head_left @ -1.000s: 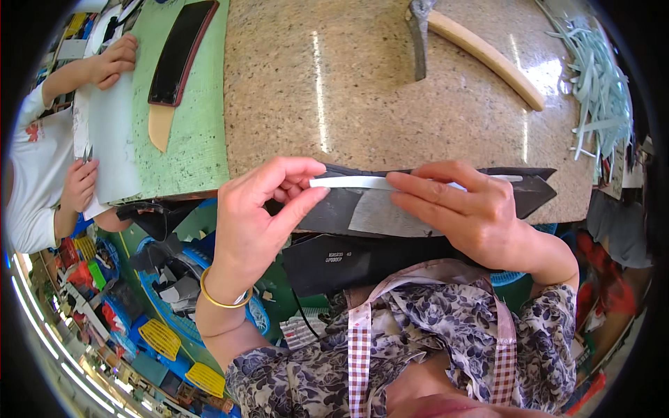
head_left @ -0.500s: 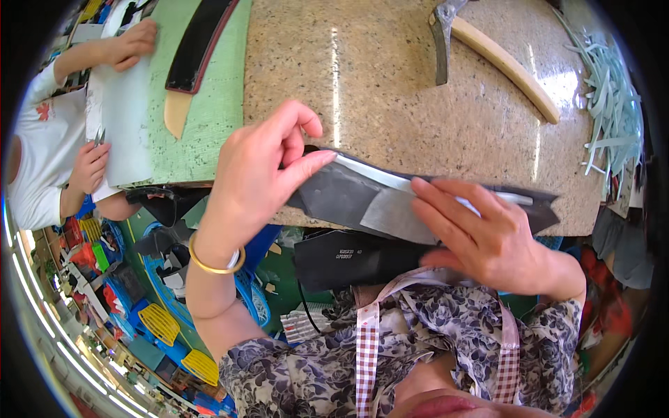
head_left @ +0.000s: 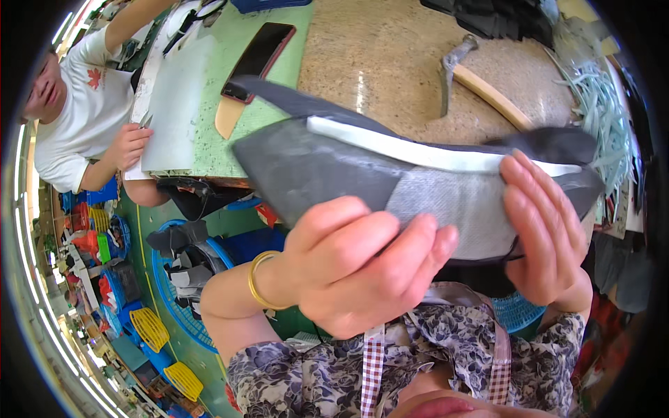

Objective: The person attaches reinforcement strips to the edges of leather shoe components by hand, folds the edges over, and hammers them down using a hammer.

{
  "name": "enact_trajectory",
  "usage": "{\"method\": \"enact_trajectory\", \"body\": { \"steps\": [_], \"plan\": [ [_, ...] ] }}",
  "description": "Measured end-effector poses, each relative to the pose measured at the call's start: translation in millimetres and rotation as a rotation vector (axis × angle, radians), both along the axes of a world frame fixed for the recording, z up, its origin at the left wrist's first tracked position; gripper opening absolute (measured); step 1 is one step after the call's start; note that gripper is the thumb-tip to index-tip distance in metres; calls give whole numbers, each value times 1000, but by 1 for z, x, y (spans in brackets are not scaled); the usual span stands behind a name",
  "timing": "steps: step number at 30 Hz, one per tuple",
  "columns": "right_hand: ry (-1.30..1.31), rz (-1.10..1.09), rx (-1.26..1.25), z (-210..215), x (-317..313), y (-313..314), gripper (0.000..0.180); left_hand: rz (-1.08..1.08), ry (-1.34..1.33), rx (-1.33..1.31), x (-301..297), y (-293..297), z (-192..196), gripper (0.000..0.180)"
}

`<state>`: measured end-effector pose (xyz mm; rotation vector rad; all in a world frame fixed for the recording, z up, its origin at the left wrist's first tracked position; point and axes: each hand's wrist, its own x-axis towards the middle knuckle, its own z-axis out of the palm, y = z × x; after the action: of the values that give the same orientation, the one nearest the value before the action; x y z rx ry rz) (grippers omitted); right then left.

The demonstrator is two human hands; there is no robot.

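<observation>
Grey, and dark at its left end, the shoe-upper piece (head_left: 390, 181) was held up clear of the stone slab (head_left: 390, 63), the left hand (head_left: 355, 268) closed on its lower edge, the right hand (head_left: 547, 230) curled round its right end. A white strip (head_left: 425, 155) already lay along its top edge (seemingly stuck down). Beyond the piece, a hammer (head_left: 481, 76) rested unused; the trimming or folding seemingly remained undone.
</observation>
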<state>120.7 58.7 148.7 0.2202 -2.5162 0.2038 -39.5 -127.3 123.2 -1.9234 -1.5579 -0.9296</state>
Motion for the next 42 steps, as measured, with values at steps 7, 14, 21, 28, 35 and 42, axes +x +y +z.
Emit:
{"method": "enact_trajectory", "body": {
  "steps": [7, 14, 21, 28, 35, 42],
  "plan": [
    [-355, 64, -162, -77, 34, -15, 56, -5, -326, -419, -18, 43, -24, 47],
    [-258, -70, -74, -83, 29, -22, 45, -51, -441, -725, -41, 88, -52, 31],
    [-311, 18, -259, -91, 32, -2, 33, -62, -85, -548, 12, 40, -50, 18],
    [-348, -256, -137, -67, 75, 4, 25, 113, 93, -719, 38, 40, -39, 42],
    [-394, -194, -291, -93, 104, 35, 30, -149, 86, -749, 36, 62, -41, 36],
    [-339, -34, -209, -119, 104, 47, 35, -216, -123, -845, 39, 72, -49, 16]
  ]
}}
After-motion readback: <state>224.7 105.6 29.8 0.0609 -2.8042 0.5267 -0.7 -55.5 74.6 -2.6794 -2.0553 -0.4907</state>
